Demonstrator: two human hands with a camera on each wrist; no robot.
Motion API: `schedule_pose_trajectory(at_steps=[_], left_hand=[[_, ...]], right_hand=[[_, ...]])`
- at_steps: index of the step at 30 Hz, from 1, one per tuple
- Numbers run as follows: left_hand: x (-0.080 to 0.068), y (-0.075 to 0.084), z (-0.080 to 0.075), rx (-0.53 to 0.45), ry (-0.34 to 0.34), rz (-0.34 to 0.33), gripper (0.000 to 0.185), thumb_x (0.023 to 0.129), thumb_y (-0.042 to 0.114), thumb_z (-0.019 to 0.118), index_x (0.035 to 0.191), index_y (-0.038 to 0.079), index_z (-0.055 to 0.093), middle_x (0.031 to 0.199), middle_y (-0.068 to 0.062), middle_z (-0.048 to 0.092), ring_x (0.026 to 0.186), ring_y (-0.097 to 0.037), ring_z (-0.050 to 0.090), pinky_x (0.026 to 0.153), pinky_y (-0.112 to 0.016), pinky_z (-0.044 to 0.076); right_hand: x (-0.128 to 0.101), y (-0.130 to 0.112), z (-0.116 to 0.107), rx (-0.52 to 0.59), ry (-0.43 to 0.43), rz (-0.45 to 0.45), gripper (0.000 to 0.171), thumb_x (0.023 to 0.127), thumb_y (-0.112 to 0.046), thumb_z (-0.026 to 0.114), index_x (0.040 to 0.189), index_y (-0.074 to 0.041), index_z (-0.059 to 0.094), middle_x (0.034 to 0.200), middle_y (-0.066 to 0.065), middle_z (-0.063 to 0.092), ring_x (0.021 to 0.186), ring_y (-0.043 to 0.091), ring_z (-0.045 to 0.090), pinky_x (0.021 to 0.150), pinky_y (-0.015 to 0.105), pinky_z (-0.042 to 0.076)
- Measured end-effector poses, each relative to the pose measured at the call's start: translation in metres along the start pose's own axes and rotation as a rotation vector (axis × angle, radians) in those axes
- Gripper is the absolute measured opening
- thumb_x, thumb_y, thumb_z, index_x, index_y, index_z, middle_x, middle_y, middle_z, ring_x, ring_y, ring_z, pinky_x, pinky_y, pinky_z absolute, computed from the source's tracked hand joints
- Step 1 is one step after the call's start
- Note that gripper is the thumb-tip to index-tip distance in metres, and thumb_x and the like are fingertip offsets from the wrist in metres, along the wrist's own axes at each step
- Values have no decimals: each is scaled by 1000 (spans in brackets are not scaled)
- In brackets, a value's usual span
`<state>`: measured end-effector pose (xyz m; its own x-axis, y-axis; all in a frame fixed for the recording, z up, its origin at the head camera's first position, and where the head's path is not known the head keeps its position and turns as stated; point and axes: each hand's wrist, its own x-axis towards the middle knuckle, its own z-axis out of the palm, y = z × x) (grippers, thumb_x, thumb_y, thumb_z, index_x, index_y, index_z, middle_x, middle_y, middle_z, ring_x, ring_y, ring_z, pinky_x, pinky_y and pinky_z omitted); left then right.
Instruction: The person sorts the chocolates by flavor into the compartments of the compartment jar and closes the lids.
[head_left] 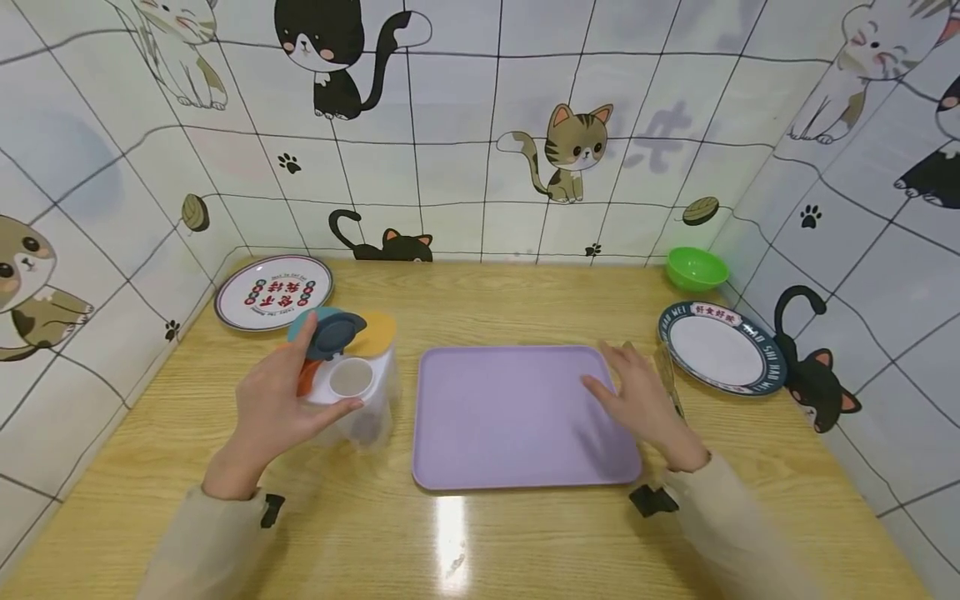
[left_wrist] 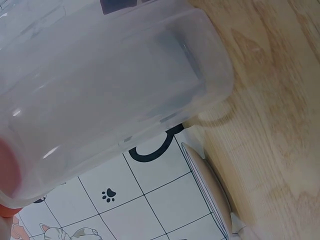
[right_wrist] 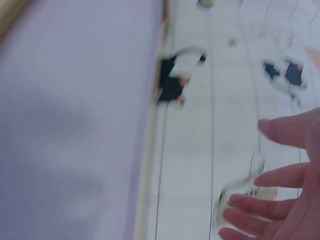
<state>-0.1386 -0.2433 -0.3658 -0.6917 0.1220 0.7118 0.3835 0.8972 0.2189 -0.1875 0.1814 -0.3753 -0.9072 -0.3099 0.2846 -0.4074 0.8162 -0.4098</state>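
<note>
A translucent plastic storage box [head_left: 367, 421] with teal, yellow, orange and dark grey lids stands on the table at the left; its dark grey lid [head_left: 333, 335] is flipped up beside a round opening [head_left: 351, 377]. My left hand [head_left: 273, 400] grips this box near its top, thumb across the near side and fingers along the left. In the left wrist view the box [left_wrist: 110, 95] fills much of the picture. My right hand [head_left: 645, 400], fingers spread and holding nothing, hovers over the right edge of a purple tray [head_left: 510, 417].
A clear object [head_left: 667, 379] stands partly hidden behind the right hand. A blue-rimmed plate [head_left: 723, 347] and a green bowl [head_left: 697, 269] sit at the back right. Another plate [head_left: 273, 292] lies at the back left. Cat-patterned walls [head_left: 465, 167] enclose the table's back and sides.
</note>
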Motion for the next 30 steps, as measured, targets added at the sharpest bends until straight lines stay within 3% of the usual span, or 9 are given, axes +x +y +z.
schedule_pose_trajectory(at_steps=[4, 9, 14, 22, 27, 30], left_hand=[[0, 0, 0, -12, -4, -1, 101, 60, 83, 44, 137, 19, 34, 80, -14, 62, 71, -24, 56, 50, -31, 36], [4, 0, 3, -30, -34, 1, 101, 57, 76, 57, 137, 20, 34, 80, -11, 61, 70, -21, 55, 51, -29, 35], [6, 0, 6, -31, -27, 14, 98, 58, 76, 56, 136, 20, 36, 75, -6, 59, 64, -16, 50, 49, -27, 33], [2, -6, 0, -58, -18, 52, 94, 63, 77, 49, 136, 20, 38, 85, -10, 64, 70, -20, 55, 54, -33, 40], [2, -7, -8, -97, -81, 69, 85, 76, 72, 36, 140, 16, 28, 107, -10, 64, 92, -29, 59, 66, -41, 46], [2, -7, -10, -134, -97, 74, 63, 86, 56, 39, 134, 14, 41, 113, -5, 63, 102, -27, 57, 77, -41, 45]], right_hand=[[29, -64, 28, 160, 1, -230, 63, 83, -30, 60, 133, 0, 37, 132, 21, 43, 121, 35, 41, 102, 51, 29], [53, -137, 61, 319, -98, -482, 72, 85, -32, 57, 141, -5, 22, 144, 15, 29, 133, 26, 27, 107, 45, 24], [78, -182, 76, 446, -173, -545, 78, 86, -33, 55, 144, -17, 5, 149, 3, 15, 137, 16, 17, 110, 40, 21], [91, -201, 85, 507, -204, -645, 85, 86, -24, 56, 143, -18, -6, 150, 2, 4, 138, 16, 11, 111, 36, 18], [84, -196, 88, 591, -194, -631, 65, 90, -20, 51, 143, -13, 15, 148, 4, 20, 136, 16, 22, 109, 37, 23], [81, -194, 91, 600, -212, -599, 45, 93, -19, 43, 136, -9, 35, 142, 4, 35, 135, 18, 25, 109, 37, 23]])
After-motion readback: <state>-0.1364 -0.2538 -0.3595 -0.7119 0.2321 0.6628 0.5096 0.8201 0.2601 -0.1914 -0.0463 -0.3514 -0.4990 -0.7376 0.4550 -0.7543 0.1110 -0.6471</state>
